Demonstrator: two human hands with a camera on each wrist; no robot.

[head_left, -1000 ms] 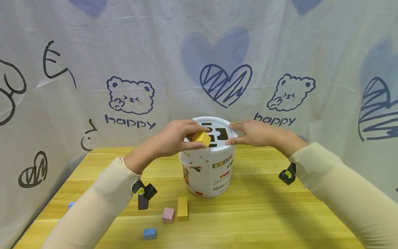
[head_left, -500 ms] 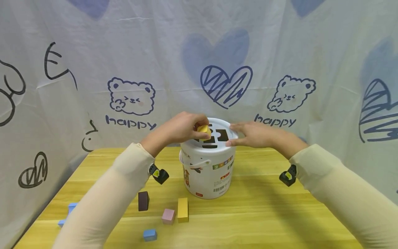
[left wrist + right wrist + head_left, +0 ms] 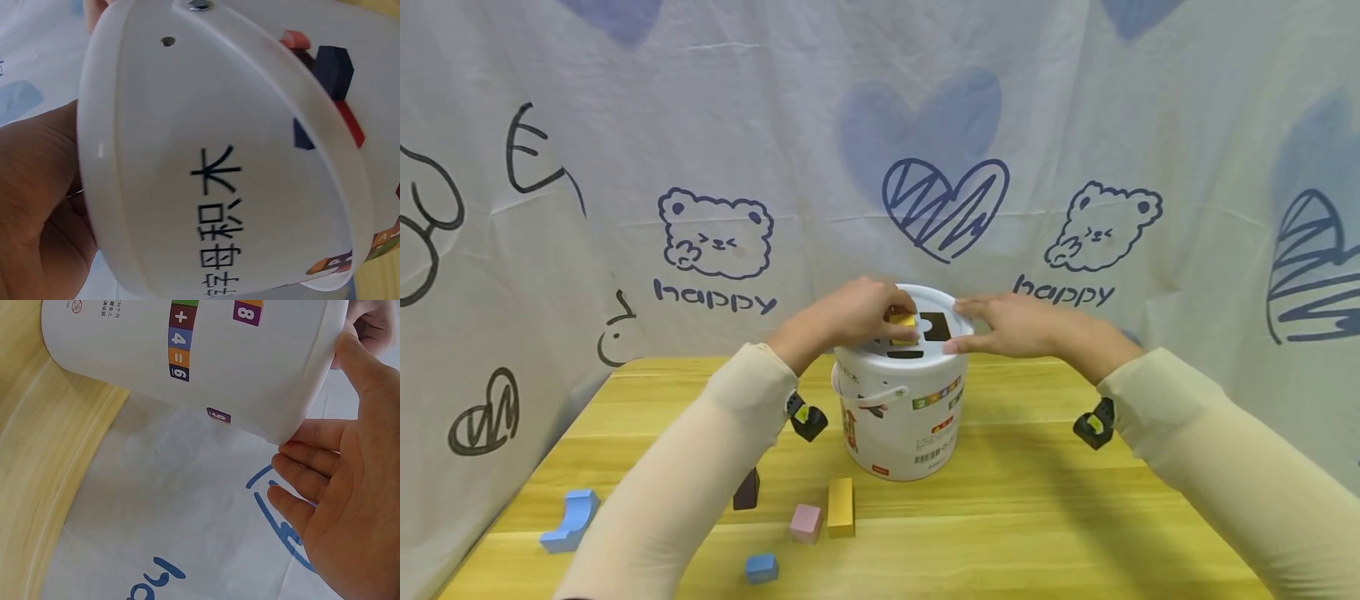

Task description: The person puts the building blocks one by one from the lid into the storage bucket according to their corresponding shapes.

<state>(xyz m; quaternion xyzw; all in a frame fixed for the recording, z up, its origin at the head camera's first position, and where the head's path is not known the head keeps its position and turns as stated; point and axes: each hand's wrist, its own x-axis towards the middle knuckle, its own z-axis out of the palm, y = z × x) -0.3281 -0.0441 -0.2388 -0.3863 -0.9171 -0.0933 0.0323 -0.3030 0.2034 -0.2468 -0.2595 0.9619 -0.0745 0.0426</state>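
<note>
A white bucket [image 3: 898, 433] with a slotted lid [image 3: 931, 295] stands upright on the table. Over the lid's left half, my left hand [image 3: 867, 312] pinches a yellow block [image 3: 903, 330] at one of the shaped holes; how deep the block sits I cannot tell. In the left wrist view that hand [image 3: 37, 200] is behind the lid rim, and the block is hidden. My right hand [image 3: 1015, 325] rests against the lid's right edge with thumb and fingers extended. The right wrist view shows its fingers [image 3: 306, 475] nearly straight at the rim.
On the wooden table [image 3: 1037, 517] lie a yellow bar [image 3: 842, 507], a pink cube [image 3: 806, 523], a small blue block [image 3: 762, 568], a dark block [image 3: 747, 490] partly behind my left sleeve, and a blue arch block [image 3: 572, 522]. A printed curtain [image 3: 835, 200] hangs behind.
My left hand has moved right across the lid with the yellow block, which has come down at a hole. The right hand stays in place. The blue arch has come out from behind my sleeve.
</note>
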